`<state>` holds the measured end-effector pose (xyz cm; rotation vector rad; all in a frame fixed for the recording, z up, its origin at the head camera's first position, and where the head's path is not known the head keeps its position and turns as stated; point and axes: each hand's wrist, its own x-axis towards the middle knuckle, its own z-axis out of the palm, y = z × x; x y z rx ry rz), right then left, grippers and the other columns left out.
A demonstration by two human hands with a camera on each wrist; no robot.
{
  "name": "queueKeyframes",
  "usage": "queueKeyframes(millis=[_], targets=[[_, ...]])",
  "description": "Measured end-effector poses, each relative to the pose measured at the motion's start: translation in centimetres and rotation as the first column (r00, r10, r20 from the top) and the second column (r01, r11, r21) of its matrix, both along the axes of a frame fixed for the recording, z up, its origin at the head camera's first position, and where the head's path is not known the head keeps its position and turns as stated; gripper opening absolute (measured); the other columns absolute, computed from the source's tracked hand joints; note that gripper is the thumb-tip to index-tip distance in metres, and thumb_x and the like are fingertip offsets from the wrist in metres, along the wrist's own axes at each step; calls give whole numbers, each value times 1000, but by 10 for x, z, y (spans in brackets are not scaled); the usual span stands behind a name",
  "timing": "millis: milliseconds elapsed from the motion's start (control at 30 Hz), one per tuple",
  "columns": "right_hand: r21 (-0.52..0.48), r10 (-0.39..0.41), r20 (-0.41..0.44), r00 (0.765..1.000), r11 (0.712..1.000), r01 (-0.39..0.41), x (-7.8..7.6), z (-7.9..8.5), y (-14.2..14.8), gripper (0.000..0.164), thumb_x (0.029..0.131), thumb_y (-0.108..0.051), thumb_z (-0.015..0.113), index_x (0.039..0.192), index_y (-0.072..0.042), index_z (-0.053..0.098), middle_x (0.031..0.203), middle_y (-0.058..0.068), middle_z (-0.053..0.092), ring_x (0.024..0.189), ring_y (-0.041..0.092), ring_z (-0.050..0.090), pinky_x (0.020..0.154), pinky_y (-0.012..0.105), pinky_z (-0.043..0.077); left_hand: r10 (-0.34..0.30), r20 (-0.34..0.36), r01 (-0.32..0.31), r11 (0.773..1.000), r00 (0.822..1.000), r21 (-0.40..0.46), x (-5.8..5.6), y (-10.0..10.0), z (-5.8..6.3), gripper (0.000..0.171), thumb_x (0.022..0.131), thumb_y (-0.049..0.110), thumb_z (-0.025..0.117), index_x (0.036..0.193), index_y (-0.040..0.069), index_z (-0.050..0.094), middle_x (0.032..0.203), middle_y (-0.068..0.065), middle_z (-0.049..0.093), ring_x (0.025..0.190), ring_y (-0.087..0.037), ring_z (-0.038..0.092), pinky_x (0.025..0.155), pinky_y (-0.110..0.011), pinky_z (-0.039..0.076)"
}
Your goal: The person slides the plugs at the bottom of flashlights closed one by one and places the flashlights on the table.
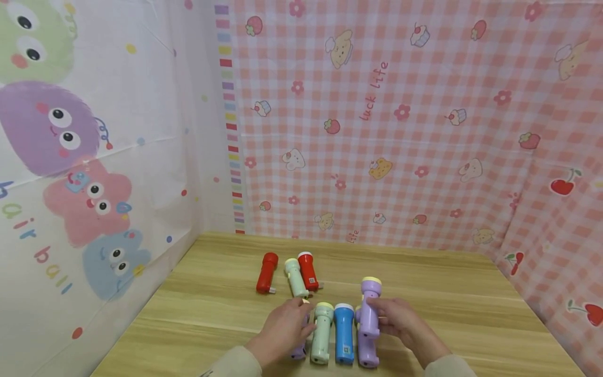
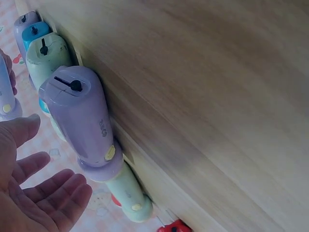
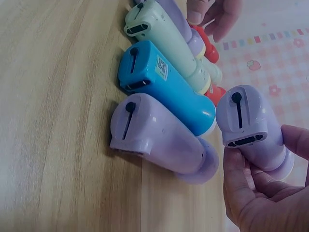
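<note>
My right hand (image 1: 407,324) grips a light purple flashlight (image 1: 371,309) with a pale yellow lens rim, held above the table. Directly below it, another purple flashlight (image 3: 159,135) lies at the right end of a row. A blue flashlight (image 1: 345,332) and a pale green one (image 1: 322,335) lie to its left. At the row's left end is a further purple flashlight (image 2: 82,118), partly covered by my left hand (image 1: 286,327) in the head view. The left wrist view shows that hand with fingers spread beside this flashlight, holding nothing.
Behind the row, a red flashlight (image 1: 267,272) lies apart at the left. A pale green one (image 1: 296,280) and a second red one (image 1: 308,272) lie side by side, their prongs or switches near the wood-grain table (image 1: 438,283). Printed cloths (image 1: 400,183) hang around the table.
</note>
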<state>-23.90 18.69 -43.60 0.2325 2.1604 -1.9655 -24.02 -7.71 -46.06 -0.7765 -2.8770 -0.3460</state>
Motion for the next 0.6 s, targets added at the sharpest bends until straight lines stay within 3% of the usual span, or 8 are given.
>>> queueKeyframes(millis=[167,400,600], targets=[[11,1,-15,1000,1000,-1,0,-1,6,46,97,-17,58,118,23,51,99,23,69,92,35,70,83,46,56,21,24,-21,1000,999,12,0,-2,-2,42,89,35,74,123,10,67,108,-6,63,96,-18,60,81,-37,54],[68,-30,-24,999,997,32,-1,-2,15,45,96,-17,58,116,23,53,99,19,68,89,30,68,81,45,56,42,65,-45,998,997,47,1,-6,-2,41,90,36,73,121,10,66,109,-7,63,99,-20,60,84,-39,54],[99,-33,-20,999,995,35,-2,-2,25,44,96,-17,58,115,22,53,97,18,67,86,28,68,80,44,56,30,27,-31,997,999,63,3,-11,-5,38,89,33,74,119,10,66,102,-5,62,91,-16,59,78,-36,54]])
